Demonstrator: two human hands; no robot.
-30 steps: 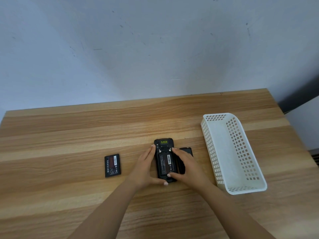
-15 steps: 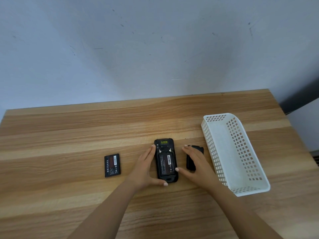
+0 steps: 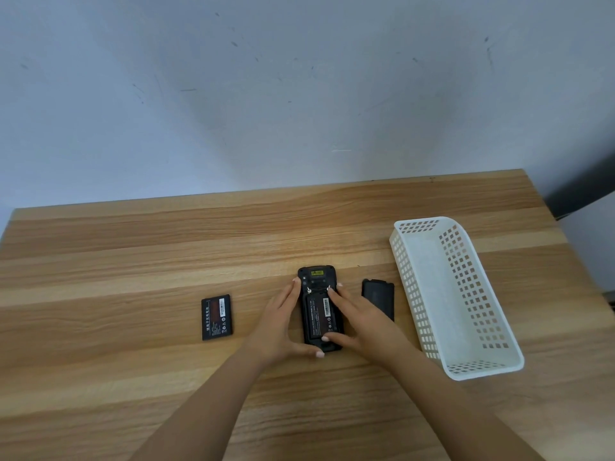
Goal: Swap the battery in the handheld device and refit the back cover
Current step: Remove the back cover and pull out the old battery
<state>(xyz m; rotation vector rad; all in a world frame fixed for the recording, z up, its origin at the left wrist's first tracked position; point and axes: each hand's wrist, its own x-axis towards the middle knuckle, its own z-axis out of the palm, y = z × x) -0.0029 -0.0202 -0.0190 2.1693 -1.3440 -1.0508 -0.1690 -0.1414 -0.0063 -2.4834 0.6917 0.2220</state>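
A black handheld device (image 3: 317, 277) lies face down in the middle of the wooden table (image 3: 133, 261), its back open with a battery (image 3: 317, 316) seated inside. My left hand (image 3: 283, 324) cups the device's left side and bottom end. My right hand (image 3: 359, 319) rests on its right side, index finger on the battery's upper right corner and thumb at the lower end. The black back cover (image 3: 377, 297) lies flat just right of the device, partly behind my right hand. A second black battery (image 3: 216, 317) lies apart at the left.
A white perforated plastic basket (image 3: 466, 369) stands to the right of the back cover, close to the table's right edge. A pale wall rises behind the table's far edge.
My right hand slid the back cover rightward away from the device, left it lying on the table, then returned onto the battery in the device. The left hand stayed in place.
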